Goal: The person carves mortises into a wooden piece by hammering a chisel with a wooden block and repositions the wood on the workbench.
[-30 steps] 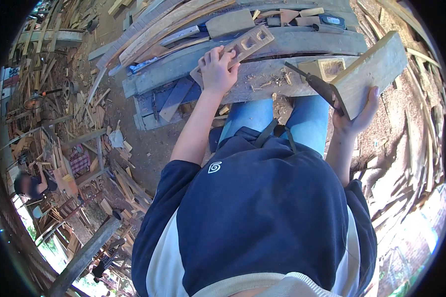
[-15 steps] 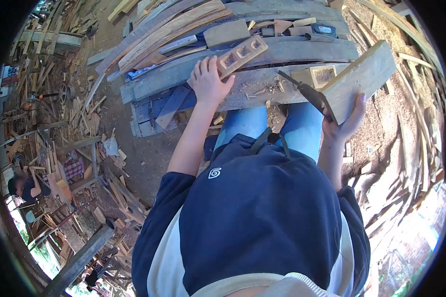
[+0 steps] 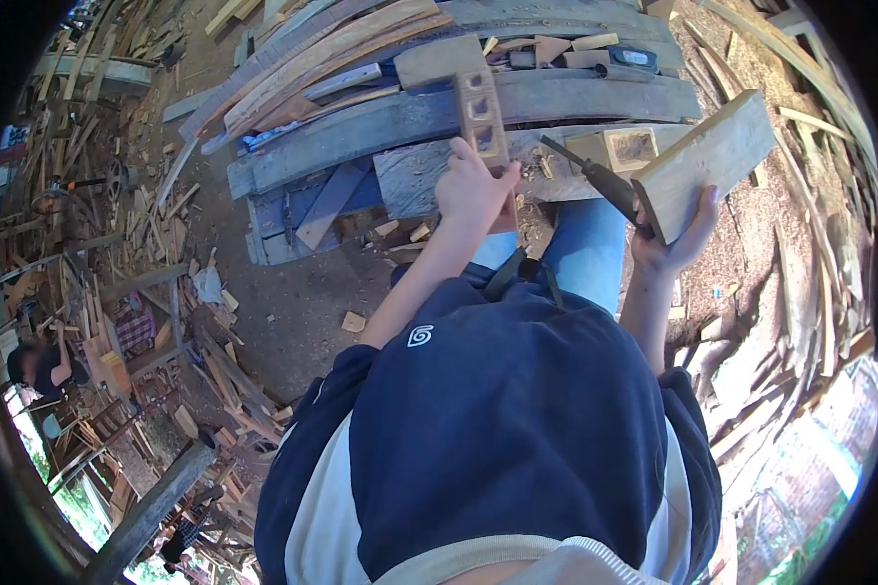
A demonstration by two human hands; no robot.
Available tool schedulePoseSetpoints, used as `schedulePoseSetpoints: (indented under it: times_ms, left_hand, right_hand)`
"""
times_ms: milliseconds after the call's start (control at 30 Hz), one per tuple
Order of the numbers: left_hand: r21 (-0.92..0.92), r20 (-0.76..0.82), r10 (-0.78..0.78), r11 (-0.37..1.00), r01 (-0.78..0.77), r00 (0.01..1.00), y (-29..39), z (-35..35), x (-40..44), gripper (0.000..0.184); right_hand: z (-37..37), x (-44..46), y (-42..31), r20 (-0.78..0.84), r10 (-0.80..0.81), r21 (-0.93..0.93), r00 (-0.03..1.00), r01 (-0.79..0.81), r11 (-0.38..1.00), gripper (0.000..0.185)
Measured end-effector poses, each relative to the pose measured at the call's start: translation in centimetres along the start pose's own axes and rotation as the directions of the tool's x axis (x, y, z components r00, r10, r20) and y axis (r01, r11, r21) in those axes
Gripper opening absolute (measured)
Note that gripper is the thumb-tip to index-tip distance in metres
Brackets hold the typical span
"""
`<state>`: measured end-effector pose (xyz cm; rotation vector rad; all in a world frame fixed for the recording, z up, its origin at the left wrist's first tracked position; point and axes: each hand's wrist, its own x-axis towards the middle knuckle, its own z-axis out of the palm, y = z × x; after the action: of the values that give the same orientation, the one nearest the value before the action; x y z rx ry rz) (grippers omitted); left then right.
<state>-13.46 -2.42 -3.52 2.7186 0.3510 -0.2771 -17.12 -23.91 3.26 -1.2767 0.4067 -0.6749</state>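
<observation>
My left hand [image 3: 473,190] is wrapped around the near end of a wooden block [image 3: 478,109] with several square recesses cut in its face. The block stands nearly lengthwise away from me over the plank bench. In my right hand [image 3: 681,239] are a thick flat board [image 3: 707,161], tilted up on its edge, and a chisel [image 3: 612,187] with a dark handle. The chisel's thin blade points away to the left. Between the hands, a smaller block with a square hollow [image 3: 631,148] rests on the bench; the board partly hides it.
The bench is made of grey planks [image 3: 595,97]. Long curved boards [image 3: 332,63] lie across its far left, offcuts [image 3: 551,49] and a dark blue case [image 3: 635,59] at its back. Scrap wood [image 3: 166,210] litters the ground. Another person [image 3: 49,369] sits far left.
My left hand has moved right and nearer, lifting the recessed block and swinging it from slanted to nearly lengthwise. The right hand with board and chisel has barely shifted.
</observation>
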Motion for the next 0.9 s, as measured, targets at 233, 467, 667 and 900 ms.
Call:
schedulePoseSetpoints:
  times_ms: [233,467,667,900]
  left_hand:
    - [-0.091,-0.151,0.004,0.996,-0.018,0.989,-1.6,-3.9,-1.2,0.072]
    - [-0.233,-0.157,-0.259,0.948,0.219,0.953,-4.9,-6.8,0.6,0.076]
    - [-0.211,-0.325,0.369,0.869,-0.447,0.871,-6.4,-6.6,4.7,0.066]
    - [0.343,-0.155,0.662,0.732,-0.589,0.733,-12.8,-7.0,11.1,0.08]
  right_hand:
    - [1.2,0.2,-2.2,0.167,0.151,0.187,0.974,-0.182,0.965,0.049]
    - [1.6,0.6,-2.3,0.131,0.162,0.176,0.978,-0.184,0.967,0.05]
    - [1.8,0.2,-2.8,0.152,0.166,0.187,0.974,-0.194,0.963,0.052]
    - [2.0,0.2,-2.7,0.12,0.201,0.169,0.972,-0.22,0.961,0.053]
